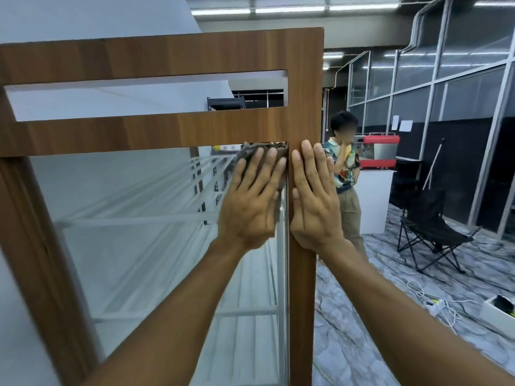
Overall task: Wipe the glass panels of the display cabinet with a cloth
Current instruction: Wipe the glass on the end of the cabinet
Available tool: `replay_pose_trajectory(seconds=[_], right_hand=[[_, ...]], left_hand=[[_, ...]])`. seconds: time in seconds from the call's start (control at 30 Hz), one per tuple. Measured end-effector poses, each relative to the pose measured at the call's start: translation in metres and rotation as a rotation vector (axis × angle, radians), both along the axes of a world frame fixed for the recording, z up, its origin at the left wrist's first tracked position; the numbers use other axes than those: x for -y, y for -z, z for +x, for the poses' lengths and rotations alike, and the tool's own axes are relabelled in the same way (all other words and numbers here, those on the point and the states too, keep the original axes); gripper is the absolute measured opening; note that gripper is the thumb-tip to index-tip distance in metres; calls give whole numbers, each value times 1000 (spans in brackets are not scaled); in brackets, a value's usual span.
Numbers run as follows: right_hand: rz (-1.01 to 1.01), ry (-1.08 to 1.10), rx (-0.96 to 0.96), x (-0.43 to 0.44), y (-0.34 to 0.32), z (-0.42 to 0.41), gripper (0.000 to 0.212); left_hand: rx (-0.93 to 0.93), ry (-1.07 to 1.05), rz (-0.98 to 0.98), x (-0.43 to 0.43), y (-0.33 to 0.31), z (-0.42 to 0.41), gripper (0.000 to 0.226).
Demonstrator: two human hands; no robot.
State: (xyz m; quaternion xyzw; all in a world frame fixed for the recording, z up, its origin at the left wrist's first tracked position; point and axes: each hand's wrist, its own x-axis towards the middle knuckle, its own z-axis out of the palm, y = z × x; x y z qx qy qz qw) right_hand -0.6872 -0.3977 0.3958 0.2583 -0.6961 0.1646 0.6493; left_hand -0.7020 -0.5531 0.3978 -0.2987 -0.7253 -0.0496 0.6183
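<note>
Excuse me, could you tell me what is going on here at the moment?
A person is cleaning the cabinet. The left hand presses a brown cloth flat against the glass panel at its upper right corner, fingers straight. The right hand lies flat on the wooden frame post beside it, apparently bracing. A bystander stands in the background.

Two hands [250,201] [315,201], one cloth [252,149], one cabinet [167,129], one chair [430,218]

You can read no text here; the two white sheets [406,125] on the dark wall [457,140] are too small to make out.
</note>
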Motion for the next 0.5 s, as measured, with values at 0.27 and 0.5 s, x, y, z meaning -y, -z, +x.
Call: replay_pose_trajectory(seconds=[0.27,0.5], right_hand=[[4,46,13,1,1,1,55],[-4,95,10,6,1,2,54]], left_hand=[[23,-69,65,-14,4,1,57],[32,-117,193,-25,9,6,57]])
